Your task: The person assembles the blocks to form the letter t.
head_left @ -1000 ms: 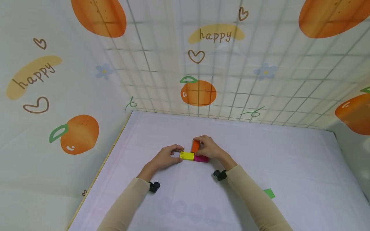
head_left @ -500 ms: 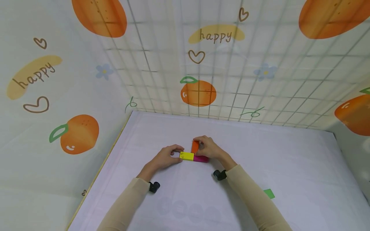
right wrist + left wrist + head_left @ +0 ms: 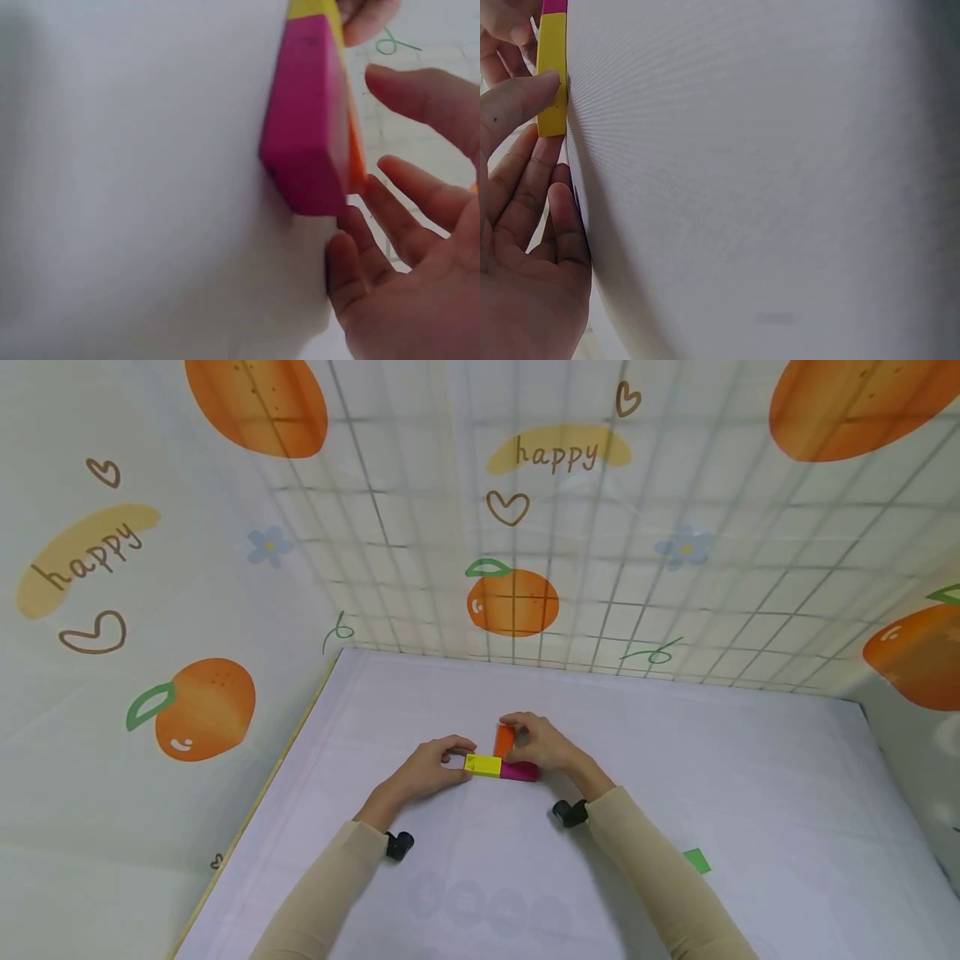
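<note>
A yellow block (image 3: 482, 766) and a magenta block (image 3: 520, 772) lie end to end on the white tabletop. Behind where they meet, an orange block (image 3: 504, 741) points away from them, roughly at a right angle. My left hand (image 3: 430, 768) pinches the yellow block at its left end; in the left wrist view the thumb (image 3: 540, 88) lies on its near side, with fingers behind. My right hand (image 3: 549, 745) holds the orange block lengthwise, index finger at the far end and thumb at the near end. The right wrist view shows the magenta block (image 3: 304, 112) close up.
A flat green piece (image 3: 697, 861) lies at the right, partly covered by the right sleeve (image 3: 660, 877). A white cloth wall printed with oranges (image 3: 513, 602) rises behind the table, and another stands at the left. Each wrist carries a small black camera (image 3: 570, 814).
The hands and blocks keep their arrangement. The whole head view has shifted slightly to the left.
</note>
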A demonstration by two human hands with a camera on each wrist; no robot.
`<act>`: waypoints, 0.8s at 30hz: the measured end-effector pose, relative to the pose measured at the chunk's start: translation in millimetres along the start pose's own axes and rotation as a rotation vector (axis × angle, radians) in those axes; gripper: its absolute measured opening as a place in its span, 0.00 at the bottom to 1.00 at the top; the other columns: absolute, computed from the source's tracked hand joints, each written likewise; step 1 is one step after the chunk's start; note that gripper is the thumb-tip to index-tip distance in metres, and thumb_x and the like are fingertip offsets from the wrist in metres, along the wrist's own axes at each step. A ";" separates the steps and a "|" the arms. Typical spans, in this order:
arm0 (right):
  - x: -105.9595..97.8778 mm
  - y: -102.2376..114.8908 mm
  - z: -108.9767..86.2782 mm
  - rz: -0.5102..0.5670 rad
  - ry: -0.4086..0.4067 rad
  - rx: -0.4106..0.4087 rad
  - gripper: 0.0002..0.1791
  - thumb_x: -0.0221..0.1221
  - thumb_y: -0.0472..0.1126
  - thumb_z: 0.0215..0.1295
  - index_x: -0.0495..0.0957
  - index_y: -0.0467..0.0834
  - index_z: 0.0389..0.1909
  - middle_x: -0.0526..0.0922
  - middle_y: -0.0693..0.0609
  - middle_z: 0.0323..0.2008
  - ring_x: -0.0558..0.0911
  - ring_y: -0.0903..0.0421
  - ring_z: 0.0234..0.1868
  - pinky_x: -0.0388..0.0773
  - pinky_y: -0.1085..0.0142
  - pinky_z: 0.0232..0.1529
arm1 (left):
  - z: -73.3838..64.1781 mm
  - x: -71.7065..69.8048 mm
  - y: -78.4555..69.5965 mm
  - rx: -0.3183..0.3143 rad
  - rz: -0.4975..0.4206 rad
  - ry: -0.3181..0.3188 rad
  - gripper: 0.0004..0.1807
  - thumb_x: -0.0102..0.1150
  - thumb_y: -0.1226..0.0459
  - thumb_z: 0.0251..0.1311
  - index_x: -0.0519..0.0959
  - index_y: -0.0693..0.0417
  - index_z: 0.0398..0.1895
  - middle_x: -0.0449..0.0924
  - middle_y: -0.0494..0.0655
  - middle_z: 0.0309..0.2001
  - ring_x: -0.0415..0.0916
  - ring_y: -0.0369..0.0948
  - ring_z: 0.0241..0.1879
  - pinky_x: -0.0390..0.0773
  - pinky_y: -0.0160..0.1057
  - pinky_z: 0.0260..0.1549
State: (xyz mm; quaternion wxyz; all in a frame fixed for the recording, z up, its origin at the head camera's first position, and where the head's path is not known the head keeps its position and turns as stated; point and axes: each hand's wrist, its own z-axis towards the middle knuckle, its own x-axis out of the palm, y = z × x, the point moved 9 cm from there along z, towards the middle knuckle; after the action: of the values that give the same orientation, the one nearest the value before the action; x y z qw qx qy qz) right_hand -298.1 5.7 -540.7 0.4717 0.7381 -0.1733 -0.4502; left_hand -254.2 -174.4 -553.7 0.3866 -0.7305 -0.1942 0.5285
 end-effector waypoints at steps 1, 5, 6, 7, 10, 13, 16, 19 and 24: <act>-1.5 -1.4 -0.8 0.019 -0.007 0.011 0.35 0.70 0.39 0.58 0.71 0.43 0.68 0.73 0.48 0.64 0.68 0.46 0.62 0.68 0.45 0.63 | -0.2 0.1 -0.1 -0.004 0.000 0.001 0.23 0.71 0.59 0.59 0.78 0.42 0.59 0.80 0.33 0.54 0.73 0.38 0.56 0.71 0.42 0.58; -7.9 -3.0 -6.8 0.074 -0.030 0.032 0.35 0.68 0.39 0.61 0.70 0.44 0.69 0.72 0.49 0.66 0.70 0.46 0.63 0.71 0.45 0.60 | -0.6 0.8 0.4 -0.015 -0.008 0.005 0.23 0.70 0.59 0.60 0.78 0.41 0.59 0.80 0.33 0.54 0.72 0.39 0.56 0.71 0.43 0.58; -9.5 -2.8 -8.7 0.074 -0.034 0.033 0.34 0.68 0.39 0.61 0.70 0.44 0.69 0.72 0.49 0.66 0.70 0.46 0.63 0.72 0.45 0.60 | -0.7 0.9 0.6 -0.016 -0.008 0.006 0.24 0.70 0.59 0.60 0.78 0.41 0.59 0.80 0.32 0.54 0.72 0.39 0.56 0.71 0.43 0.58; -11.1 -2.4 -10.8 0.074 -0.038 0.033 0.34 0.68 0.39 0.61 0.70 0.44 0.69 0.72 0.49 0.66 0.70 0.46 0.63 0.72 0.45 0.59 | -0.8 1.0 0.8 -0.016 -0.008 0.006 0.24 0.70 0.58 0.60 0.78 0.41 0.60 0.80 0.32 0.54 0.72 0.39 0.56 0.70 0.43 0.58; -15.8 0.7 -18.5 0.080 -0.042 0.026 0.34 0.67 0.40 0.62 0.69 0.44 0.70 0.72 0.48 0.66 0.69 0.45 0.64 0.73 0.45 0.58 | -0.8 0.8 0.6 -0.019 -0.008 0.005 0.24 0.70 0.58 0.60 0.78 0.42 0.60 0.80 0.32 0.54 0.72 0.38 0.56 0.70 0.43 0.59; -22.8 7.4 -30.3 0.078 -0.055 -0.020 0.33 0.65 0.40 0.63 0.69 0.42 0.69 0.72 0.45 0.65 0.70 0.43 0.63 0.71 0.44 0.59 | -0.1 1.8 1.2 -0.021 -0.010 0.009 0.24 0.70 0.59 0.60 0.78 0.41 0.60 0.80 0.32 0.55 0.72 0.38 0.57 0.70 0.43 0.59; -31.2 16.0 -45.8 0.072 -0.076 -0.078 0.32 0.65 0.38 0.64 0.69 0.41 0.69 0.73 0.43 0.64 0.71 0.41 0.62 0.68 0.42 0.60 | 1.3 3.3 2.8 -0.022 -0.008 0.011 0.24 0.70 0.59 0.60 0.78 0.40 0.60 0.80 0.32 0.54 0.72 0.38 0.56 0.70 0.42 0.59; -38.8 21.1 -61.2 0.055 -0.104 -0.103 0.31 0.65 0.38 0.64 0.70 0.43 0.68 0.74 0.45 0.63 0.72 0.39 0.62 0.68 0.42 0.60 | 1.8 4.0 3.4 -0.019 -0.005 0.012 0.24 0.70 0.59 0.60 0.78 0.40 0.60 0.80 0.32 0.55 0.71 0.38 0.57 0.70 0.42 0.59; -46.4 25.4 -84.0 0.046 -0.125 -0.134 0.30 0.66 0.39 0.65 0.71 0.47 0.67 0.74 0.47 0.63 0.72 0.38 0.61 0.69 0.41 0.59 | 0.9 3.8 2.3 -0.022 0.001 0.007 0.24 0.70 0.59 0.60 0.78 0.40 0.60 0.80 0.33 0.55 0.71 0.39 0.57 0.71 0.43 0.59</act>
State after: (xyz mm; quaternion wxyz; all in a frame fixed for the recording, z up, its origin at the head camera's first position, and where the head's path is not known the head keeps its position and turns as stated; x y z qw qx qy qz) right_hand -249.1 70.1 -483.2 0.5184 0.6714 -0.1888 -0.4948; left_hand -254.0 -172.9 -557.9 0.3789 -0.7367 -0.1983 0.5237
